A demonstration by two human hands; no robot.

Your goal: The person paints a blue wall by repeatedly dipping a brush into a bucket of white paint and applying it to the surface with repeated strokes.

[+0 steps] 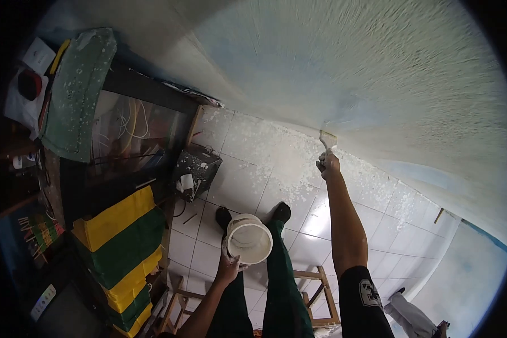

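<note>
My right hand (328,163) is closed around the handle of a paintbrush (328,139). The bristles meet the lower part of the wall (343,107), or come very close to it. Pale paint with blue patches covers this wall, and brush strokes show higher up. My left hand (230,266) grips a white bucket (250,242) by its side, in front of my legs. Whitish paint lies inside the bucket, and smears of it mark my left fingers.
Paint splashes dot the white tiled floor (287,163) along the wall. On the left stand a dark glass-fronted cabinet (135,124), a speckled black box (197,169) and a yellow-green striped cloth (124,248). A wooden stool frame (325,293) is beside my legs. Grey cloth (411,315) lies lower right.
</note>
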